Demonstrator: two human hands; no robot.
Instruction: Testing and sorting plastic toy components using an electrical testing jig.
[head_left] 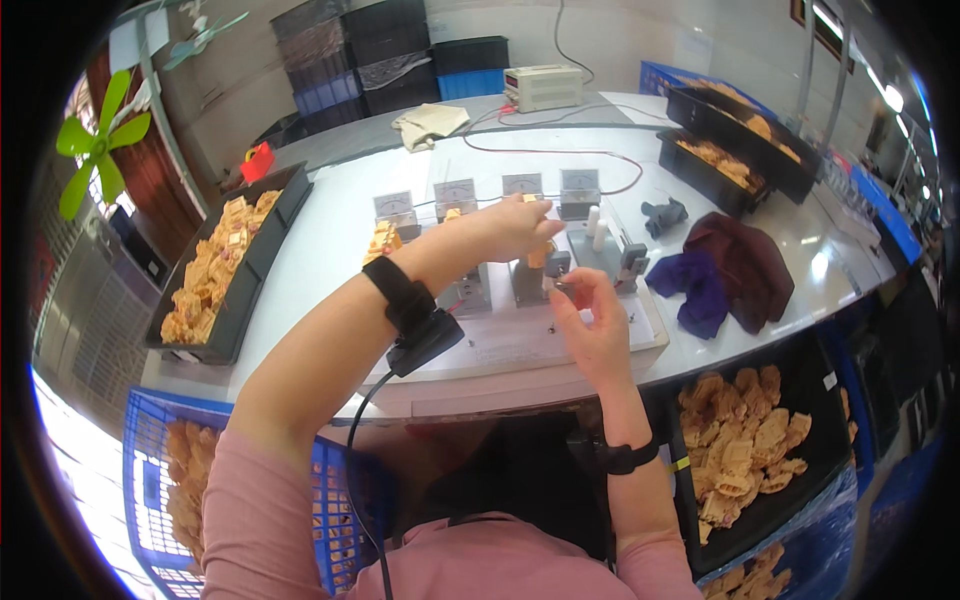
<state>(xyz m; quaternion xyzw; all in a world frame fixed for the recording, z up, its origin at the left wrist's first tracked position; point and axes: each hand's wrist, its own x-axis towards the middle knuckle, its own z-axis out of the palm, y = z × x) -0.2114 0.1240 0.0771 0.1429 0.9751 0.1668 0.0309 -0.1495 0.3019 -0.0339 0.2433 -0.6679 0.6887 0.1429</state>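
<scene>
Tan plastic parts [225, 245] fill a long black tray [275, 255] on the counter [335, 240], a blue basket [150, 425] below it and a black bin [828, 430] at lower right. My left hand [510, 230] curls over a yellow part [540, 252] on the white fixture [510, 350]; my right hand [597, 330] narrows just below a dark block [557, 263]. I cannot tell what either grips.

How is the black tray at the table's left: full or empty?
Full, or nearly so: tan parts lie heaped along most of the black tray.
</scene>
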